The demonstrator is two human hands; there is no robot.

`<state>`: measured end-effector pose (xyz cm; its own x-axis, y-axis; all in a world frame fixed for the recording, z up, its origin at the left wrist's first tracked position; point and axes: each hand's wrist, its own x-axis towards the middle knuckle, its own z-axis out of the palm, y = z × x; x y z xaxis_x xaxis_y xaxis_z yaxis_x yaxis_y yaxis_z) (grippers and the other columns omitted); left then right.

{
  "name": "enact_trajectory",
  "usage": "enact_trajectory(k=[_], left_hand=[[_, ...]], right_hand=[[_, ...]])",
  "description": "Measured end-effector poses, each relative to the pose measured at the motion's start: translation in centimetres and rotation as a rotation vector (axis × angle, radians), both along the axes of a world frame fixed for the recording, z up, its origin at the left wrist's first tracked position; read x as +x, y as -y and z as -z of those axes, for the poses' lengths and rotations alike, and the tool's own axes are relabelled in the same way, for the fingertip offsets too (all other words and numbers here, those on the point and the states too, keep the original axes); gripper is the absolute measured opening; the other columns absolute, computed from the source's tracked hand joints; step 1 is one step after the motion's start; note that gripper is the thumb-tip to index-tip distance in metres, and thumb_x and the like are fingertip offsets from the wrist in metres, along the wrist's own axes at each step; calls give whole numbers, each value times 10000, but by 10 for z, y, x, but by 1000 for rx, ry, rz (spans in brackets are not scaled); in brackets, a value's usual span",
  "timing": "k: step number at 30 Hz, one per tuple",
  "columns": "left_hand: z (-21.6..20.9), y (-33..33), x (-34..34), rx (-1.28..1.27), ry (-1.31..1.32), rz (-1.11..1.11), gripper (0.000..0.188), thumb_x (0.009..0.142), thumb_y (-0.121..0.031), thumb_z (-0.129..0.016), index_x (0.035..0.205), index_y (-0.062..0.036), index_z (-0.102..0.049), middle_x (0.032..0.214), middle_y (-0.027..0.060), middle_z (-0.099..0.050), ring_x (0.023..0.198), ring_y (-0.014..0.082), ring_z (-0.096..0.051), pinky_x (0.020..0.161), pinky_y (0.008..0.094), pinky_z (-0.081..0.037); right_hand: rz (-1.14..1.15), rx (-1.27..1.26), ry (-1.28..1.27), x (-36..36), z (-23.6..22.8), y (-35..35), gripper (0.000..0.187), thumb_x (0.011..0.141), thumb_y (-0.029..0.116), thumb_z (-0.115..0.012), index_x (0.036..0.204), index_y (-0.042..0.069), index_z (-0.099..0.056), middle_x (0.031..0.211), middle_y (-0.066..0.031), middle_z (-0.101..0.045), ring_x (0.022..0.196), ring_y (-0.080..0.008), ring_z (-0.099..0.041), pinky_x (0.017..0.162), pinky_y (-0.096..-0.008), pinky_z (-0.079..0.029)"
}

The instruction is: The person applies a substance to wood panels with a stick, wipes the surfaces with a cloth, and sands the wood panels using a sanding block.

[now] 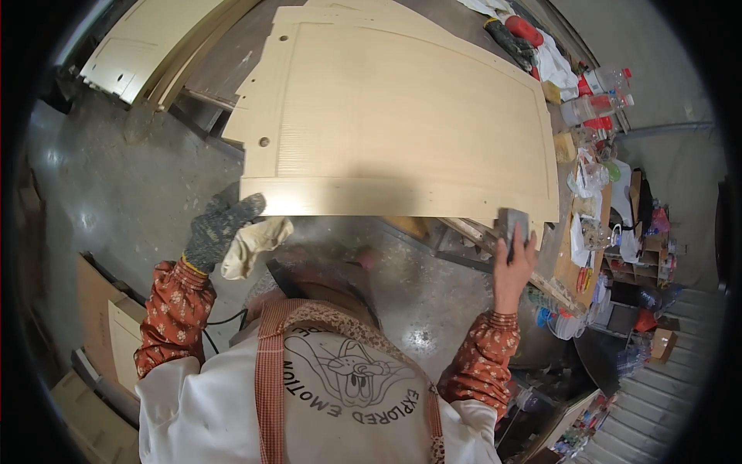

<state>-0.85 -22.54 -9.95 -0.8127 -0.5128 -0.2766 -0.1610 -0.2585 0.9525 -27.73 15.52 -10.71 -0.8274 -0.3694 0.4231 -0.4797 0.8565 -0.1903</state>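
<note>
Cream panel atop others in the head view. Got a rag in the half-curled gloved left hand at the near-left corner, grey block pinched in the bare right hand by the near-right edge. Probably stiff, smooth, heavyish; grab opposite edges.

Your workbench, seen from above: its dark tabletop bears a fanned stack of cream panels, lying flat and covering most of what you can see of the surface. At the tabletop's left, corners of the lower sheets project past the uppermost one. Along the right edge, from the far corner toward you, are a dark glove, clear bottles, a yellowish block and white crumpled wrapping. You cannot tell whether the bottles stand on the tabletop or just beside it.
</note>
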Motion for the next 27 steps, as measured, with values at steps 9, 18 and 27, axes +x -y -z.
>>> enact_trajectory(k=[9,18,27], left_hand=[[6,-18,-19,-32,-22,88,481,893,-239,-600,1266,38,-476,1146,127,-591,1036,185,-549,888,302,-454],[8,-21,-23,174,-267,107,348,908,-168,-550,1193,28,-514,1097,117,-611,1004,181,-569,866,322,-462],[14,-19,-21,195,-279,134,327,911,-119,-539,1210,12,-516,1098,95,-608,994,168,-571,867,312,-462]], right_hand=[[-460,303,-60,92,-45,160,470,848,306,-565,1265,93,-526,1297,-267,-459,827,-317,-482,712,-416,-433],[-441,402,-84,77,-63,152,456,829,304,-596,1230,86,-583,1198,-276,-542,744,-337,-501,680,-422,-475],[-411,473,8,80,-70,157,451,829,280,-609,1216,50,-587,1224,-236,-541,834,-363,-523,775,-418,-470]])
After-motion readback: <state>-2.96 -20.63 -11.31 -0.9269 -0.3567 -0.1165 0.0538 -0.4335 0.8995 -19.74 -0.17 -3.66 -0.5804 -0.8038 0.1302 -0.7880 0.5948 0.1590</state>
